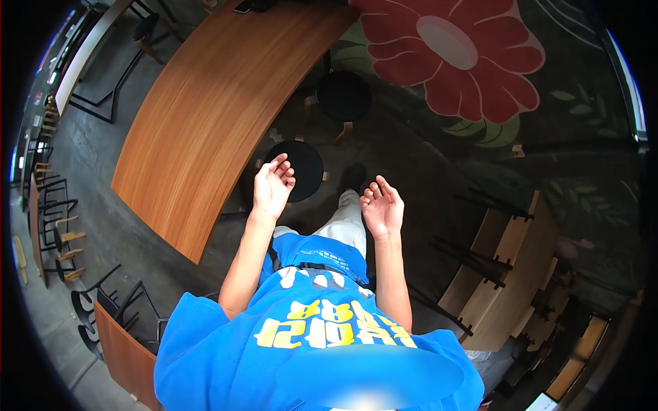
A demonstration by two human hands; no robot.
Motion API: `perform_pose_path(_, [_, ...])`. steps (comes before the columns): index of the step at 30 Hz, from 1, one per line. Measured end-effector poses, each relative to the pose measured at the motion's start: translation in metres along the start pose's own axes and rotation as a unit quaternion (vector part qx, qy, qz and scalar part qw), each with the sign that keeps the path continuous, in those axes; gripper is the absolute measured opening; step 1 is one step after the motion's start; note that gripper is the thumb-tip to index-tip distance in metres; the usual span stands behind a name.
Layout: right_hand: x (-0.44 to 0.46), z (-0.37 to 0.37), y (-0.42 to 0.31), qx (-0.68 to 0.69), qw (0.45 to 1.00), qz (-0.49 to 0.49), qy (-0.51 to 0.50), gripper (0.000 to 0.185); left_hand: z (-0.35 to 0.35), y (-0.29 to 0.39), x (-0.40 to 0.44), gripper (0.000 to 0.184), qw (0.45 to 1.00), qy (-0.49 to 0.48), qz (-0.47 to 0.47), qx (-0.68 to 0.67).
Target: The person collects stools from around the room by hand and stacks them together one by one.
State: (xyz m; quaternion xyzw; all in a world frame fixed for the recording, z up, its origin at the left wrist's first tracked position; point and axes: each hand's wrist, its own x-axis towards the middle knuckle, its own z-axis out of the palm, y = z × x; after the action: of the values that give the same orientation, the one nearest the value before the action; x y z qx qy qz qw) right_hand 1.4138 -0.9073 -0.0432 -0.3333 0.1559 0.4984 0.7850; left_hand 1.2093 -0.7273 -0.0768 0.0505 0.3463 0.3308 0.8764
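Observation:
My left hand (pixel 273 186) is raised in front of me, palm turned up, with its fingers loosely bent and apart; nothing lies in it. In the view it overlaps a round black stool (pixel 306 171) that stands lower down. My right hand (pixel 383 208) is held up on the other side, palm also showing, fingers curled a little and holding nothing. The two hands are well apart. Between and below them are my light trousers (pixel 346 222) and a dark shoe (pixel 353 178).
A long wooden table (pixel 212 103) runs along the left, dark items (pixel 250 5) at its far end. Another black stool (pixel 344 96) stands beyond. Wooden shelving (pixel 510 267) is at right, a red flower mural (pixel 456 55) ahead. Chairs (pixel 120 305) and a smaller table (pixel 123 342) are lower left.

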Motion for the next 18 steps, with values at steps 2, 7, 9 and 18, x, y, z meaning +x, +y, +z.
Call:
perform_pose_path(2, [0.043, -0.002, -0.018, -0.018, 0.999, 0.033, 0.01, 0.028, -0.003, -0.004, 0.02, 0.026, 0.997, 0.06, 0.043, -0.009])
perform_pose_path(7, [0.173, -0.037, -0.057, -0.193, 0.975, 0.086, 0.075, 0.023, -0.017, -0.042, 0.096, 0.026, 0.975, 0.21, 0.061, -0.031])
perform_pose_path(9, [0.225, -0.065, -0.072, -0.209, 0.968, 0.106, 0.091, 0.022, -0.014, -0.062, 0.134, 0.025, 0.963, 0.266, 0.035, -0.024])
perform_pose_path(18, [0.431, -0.175, -0.139, -0.397, 0.887, 0.153, 0.179, 0.024, -0.039, -0.152, 0.354, 0.04, 0.93, 0.35, -0.06, 0.094])
